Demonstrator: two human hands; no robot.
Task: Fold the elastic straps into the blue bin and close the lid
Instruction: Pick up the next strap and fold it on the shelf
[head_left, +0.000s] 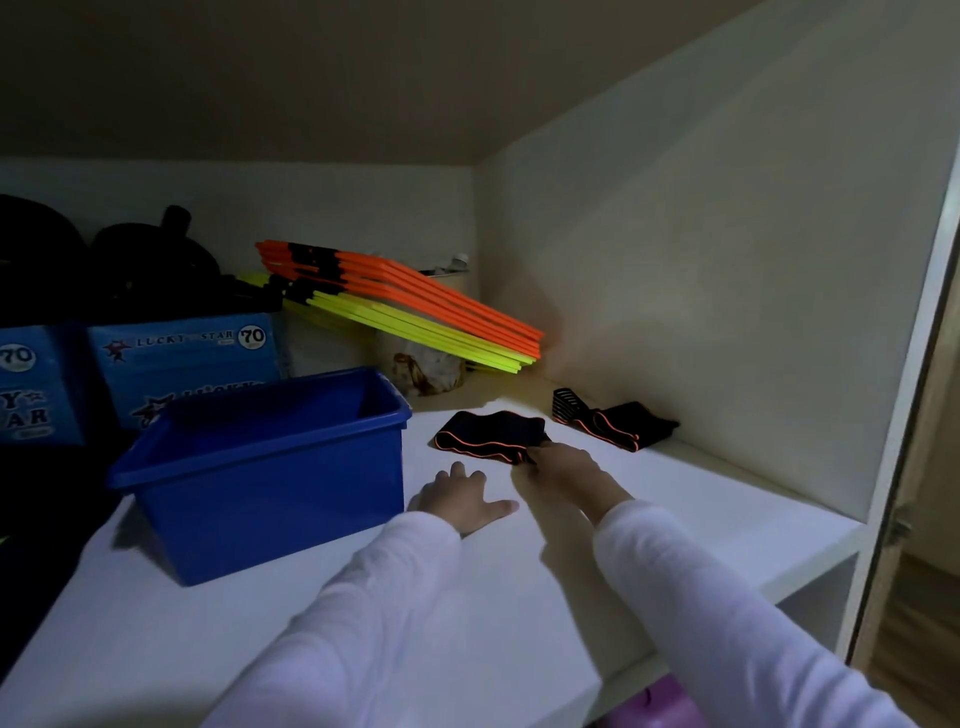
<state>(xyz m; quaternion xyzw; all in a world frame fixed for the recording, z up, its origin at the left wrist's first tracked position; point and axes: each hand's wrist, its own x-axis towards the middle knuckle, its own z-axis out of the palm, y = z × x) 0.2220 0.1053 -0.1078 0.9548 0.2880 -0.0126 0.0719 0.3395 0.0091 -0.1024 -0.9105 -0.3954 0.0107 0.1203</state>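
Q. White sleeves (337, 597) fill the lower frame, closest to the lens. What do the hands at their ends do?

A. Left hand (462, 499), just below centre: flat on the white shelf (675, 499), fingers spread, holding nothing. Right hand (563, 467), beside it: fingers curled round the near end of a black strap (488, 434) lying at centre frame, just right of the blue bin (260, 483). A second strap (618, 426) lies bunched at centre right, near the side wall. Both straps are outside the bin.

Q. What could go wrong from here?

A. The strap is probably stretch fabric gripped at one end only, so a fold may spring open or slide apart on release. Dim light could hide a tail trailing over the rim, which would keep the lid from seating. No lid is in view.

Q. Materials, textures, shapes?

A. Straps: soft, flat bands, black with orange edging that runs wavy. The second has a ribbed black end. Bin: smooth rigid plastic, rectangular, with tapered walls and a rolled rim. Shelf: smooth matte board. Upper left of centre: flat orange and yellow bars (415, 312) stacked aslant. Left edge: blue printed cartons (192, 358).
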